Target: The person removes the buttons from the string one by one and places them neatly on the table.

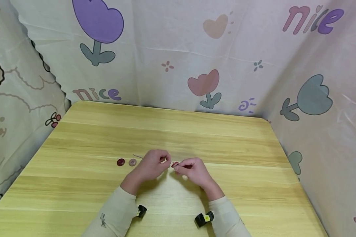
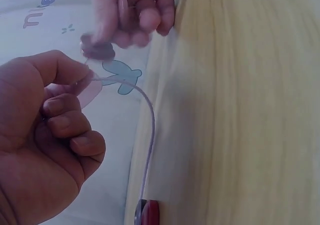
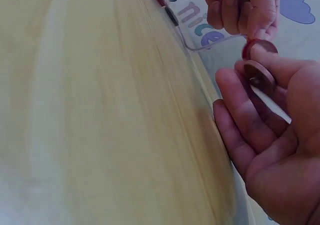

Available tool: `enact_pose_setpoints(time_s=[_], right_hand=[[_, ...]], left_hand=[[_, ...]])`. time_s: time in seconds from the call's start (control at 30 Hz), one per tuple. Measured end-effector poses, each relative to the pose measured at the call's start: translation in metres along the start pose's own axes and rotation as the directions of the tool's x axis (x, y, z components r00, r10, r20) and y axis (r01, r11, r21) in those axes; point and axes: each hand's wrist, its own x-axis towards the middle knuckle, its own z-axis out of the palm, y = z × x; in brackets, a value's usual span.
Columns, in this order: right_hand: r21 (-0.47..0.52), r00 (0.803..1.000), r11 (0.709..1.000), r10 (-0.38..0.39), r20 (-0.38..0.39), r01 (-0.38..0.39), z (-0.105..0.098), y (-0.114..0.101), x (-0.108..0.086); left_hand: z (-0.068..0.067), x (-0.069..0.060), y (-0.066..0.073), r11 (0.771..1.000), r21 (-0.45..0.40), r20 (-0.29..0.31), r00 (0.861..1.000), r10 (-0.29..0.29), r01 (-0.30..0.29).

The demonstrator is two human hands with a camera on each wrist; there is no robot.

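My left hand [image 1: 154, 164] pinches a thin, pale cord [image 2: 152, 122] between thumb and forefinger. The cord's loose length curves from these fingers down toward the tabletop. Close by on the right, my right hand [image 1: 194, 171] pinches a dark red button [image 1: 175, 164] with thumb and forefinger, right at the left fingertips. A second, brownish button [image 3: 259, 76] sits against the right hand's fingers in the right wrist view. Whether the cord passes through the red button's holes cannot be made out; the left wrist view blurs that spot.
Left of the hands, a dark red button [image 1: 120, 162] and a dusty pink button [image 1: 132, 162] lie flat on the wooden table [image 1: 225, 141]. Printed cloth [image 1: 172, 39] hangs behind and at both sides of the table.
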Motion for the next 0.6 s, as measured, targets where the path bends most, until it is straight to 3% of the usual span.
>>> enact_pose_setpoints(time_s=[0.2,0.4,0.6], right_hand=[[0.001,0.996,0.997,-0.080,0.045,0.080,-0.002,-0.018,-0.006],[0.061,0.995,0.995,-0.083,0.049,0.080,0.000,-0.018,-0.006],[0.095,0.997,0.993,-0.076,0.005,0.075,0.002,0.001,-0.001]], left_hand=[[0.002,0.001,-0.002,1.000,-0.005,-0.029,1.000,0.005,-0.005],[0.003,0.000,-0.004,0.992,-0.122,0.044,0.998,-0.038,0.043],[0.004,0.000,-0.005,0.999,-0.043,0.037,0.999,-0.023,0.025]])
